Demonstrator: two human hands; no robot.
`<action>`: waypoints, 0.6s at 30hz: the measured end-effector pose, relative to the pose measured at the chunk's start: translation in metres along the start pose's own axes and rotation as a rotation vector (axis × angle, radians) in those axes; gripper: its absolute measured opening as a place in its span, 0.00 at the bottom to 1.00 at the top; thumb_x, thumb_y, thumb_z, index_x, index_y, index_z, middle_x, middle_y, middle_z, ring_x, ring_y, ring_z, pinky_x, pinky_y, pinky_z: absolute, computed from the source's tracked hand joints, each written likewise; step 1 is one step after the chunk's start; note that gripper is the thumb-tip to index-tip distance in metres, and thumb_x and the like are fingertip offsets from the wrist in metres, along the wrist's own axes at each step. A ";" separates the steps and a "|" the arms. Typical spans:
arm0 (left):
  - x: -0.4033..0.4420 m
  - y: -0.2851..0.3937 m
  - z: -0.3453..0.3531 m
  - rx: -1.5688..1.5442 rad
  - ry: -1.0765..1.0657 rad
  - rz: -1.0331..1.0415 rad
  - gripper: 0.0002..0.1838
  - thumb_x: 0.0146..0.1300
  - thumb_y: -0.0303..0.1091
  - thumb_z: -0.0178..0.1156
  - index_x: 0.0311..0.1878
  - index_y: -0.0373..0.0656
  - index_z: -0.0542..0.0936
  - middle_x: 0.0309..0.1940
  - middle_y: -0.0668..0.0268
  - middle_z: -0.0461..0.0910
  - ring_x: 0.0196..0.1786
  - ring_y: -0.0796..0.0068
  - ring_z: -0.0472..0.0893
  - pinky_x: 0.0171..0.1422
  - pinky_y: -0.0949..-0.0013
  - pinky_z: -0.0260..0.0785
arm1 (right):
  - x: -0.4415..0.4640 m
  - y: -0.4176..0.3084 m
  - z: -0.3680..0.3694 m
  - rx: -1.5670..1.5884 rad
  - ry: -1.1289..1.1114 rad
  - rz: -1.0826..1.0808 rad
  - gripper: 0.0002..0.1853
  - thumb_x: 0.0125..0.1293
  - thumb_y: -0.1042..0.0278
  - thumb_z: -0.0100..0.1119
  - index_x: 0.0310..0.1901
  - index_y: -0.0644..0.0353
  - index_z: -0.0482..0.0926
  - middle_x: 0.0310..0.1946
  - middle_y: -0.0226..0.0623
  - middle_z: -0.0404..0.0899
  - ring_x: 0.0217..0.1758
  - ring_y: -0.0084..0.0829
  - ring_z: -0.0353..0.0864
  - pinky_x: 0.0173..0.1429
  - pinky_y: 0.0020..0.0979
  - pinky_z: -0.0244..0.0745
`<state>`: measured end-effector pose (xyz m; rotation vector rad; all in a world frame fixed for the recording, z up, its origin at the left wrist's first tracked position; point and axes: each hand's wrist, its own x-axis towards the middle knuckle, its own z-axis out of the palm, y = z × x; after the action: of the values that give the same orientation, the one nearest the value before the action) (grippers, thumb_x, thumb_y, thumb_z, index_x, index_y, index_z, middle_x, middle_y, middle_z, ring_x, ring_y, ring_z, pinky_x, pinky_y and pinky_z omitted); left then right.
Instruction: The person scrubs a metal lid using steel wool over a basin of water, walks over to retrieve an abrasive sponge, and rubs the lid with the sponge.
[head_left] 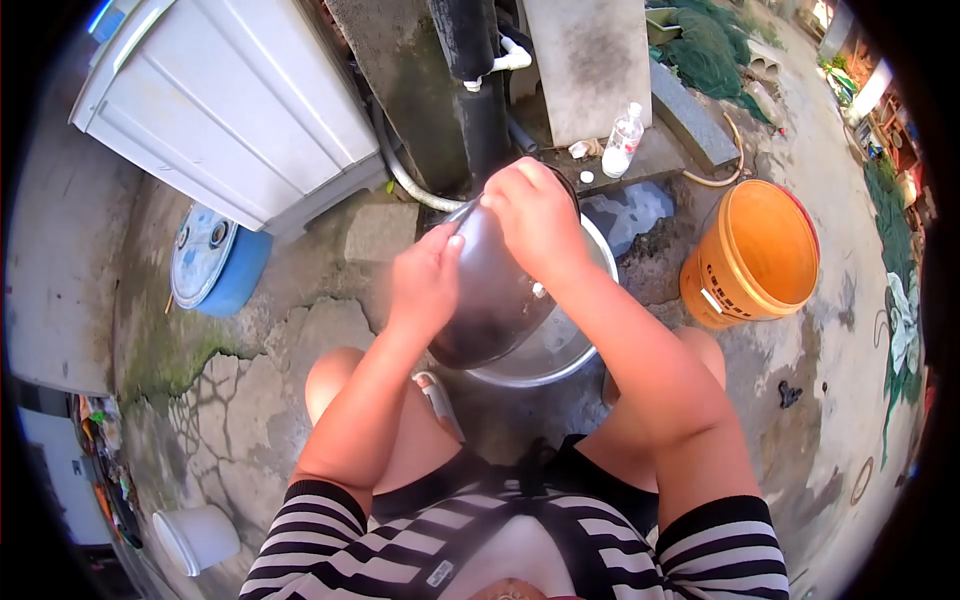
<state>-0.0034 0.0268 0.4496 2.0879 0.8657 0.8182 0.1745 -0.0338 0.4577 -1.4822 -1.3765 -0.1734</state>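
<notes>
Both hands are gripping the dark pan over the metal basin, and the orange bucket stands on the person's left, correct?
No: the head view shows the orange bucket on the person's right, not left. The left hand and right hand do grip the dark pan over the metal basin.

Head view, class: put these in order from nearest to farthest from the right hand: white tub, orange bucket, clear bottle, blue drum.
From the right hand:
1. Clear bottle, ahead and right.
2. Orange bucket, farther right.
3. Blue drum, left side.
4. White tub, lower left.
</notes>
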 end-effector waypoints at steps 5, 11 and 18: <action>0.001 -0.012 0.000 -0.054 0.002 -0.021 0.16 0.80 0.38 0.56 0.61 0.41 0.85 0.42 0.47 0.88 0.44 0.50 0.88 0.53 0.58 0.78 | 0.009 0.036 -0.009 -0.141 -0.018 0.161 0.06 0.67 0.72 0.69 0.39 0.59 0.80 0.39 0.43 0.79 0.49 0.49 0.81 0.54 0.45 0.78; 0.004 -0.020 -0.018 -0.376 0.062 -0.157 0.16 0.82 0.38 0.54 0.59 0.40 0.85 0.34 0.66 0.84 0.37 0.78 0.82 0.46 0.68 0.76 | 0.020 0.090 -0.029 -0.148 0.134 0.357 0.07 0.68 0.70 0.68 0.43 0.60 0.81 0.43 0.43 0.83 0.50 0.47 0.84 0.58 0.41 0.79; 0.010 -0.033 -0.018 -0.707 0.086 -0.273 0.14 0.86 0.39 0.53 0.52 0.39 0.81 0.42 0.72 0.84 0.43 0.84 0.79 0.51 0.72 0.74 | 0.000 0.004 -0.019 0.117 -0.076 0.072 0.05 0.67 0.69 0.70 0.41 0.59 0.84 0.43 0.40 0.81 0.50 0.45 0.83 0.56 0.43 0.79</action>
<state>-0.0215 0.0578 0.4355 1.2979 0.7410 0.9033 0.1871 -0.0470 0.4633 -1.4506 -1.3680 0.0089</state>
